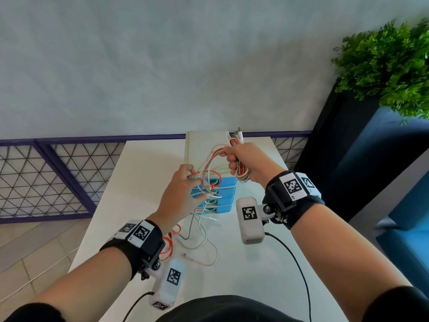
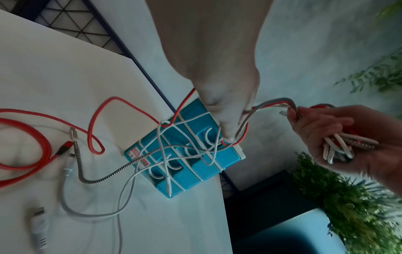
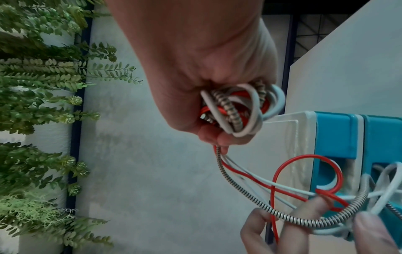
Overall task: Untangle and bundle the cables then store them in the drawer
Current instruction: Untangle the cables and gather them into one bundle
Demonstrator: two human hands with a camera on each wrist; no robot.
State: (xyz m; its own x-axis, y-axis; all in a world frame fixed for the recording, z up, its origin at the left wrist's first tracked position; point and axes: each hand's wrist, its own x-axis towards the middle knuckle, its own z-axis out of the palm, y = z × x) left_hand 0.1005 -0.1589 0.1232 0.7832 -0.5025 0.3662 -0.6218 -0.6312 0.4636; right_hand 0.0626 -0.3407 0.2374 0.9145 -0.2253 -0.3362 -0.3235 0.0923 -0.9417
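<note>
Right hand fisted round coiled bundle: smooth red, smooth white and spring-wrapped metal cables. Left hand fingers spread, strands threaded between them, over the blue drawer unit. Loose tails lie curled on the table in front of it.

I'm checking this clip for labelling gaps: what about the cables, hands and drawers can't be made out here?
Cable count in the bundle: right hand covers it, all views.
Drawer unit contents: fronts hide them.
Red cable: cut off by left wrist view's left edge.
White plug: blurred, left wrist view.
</note>
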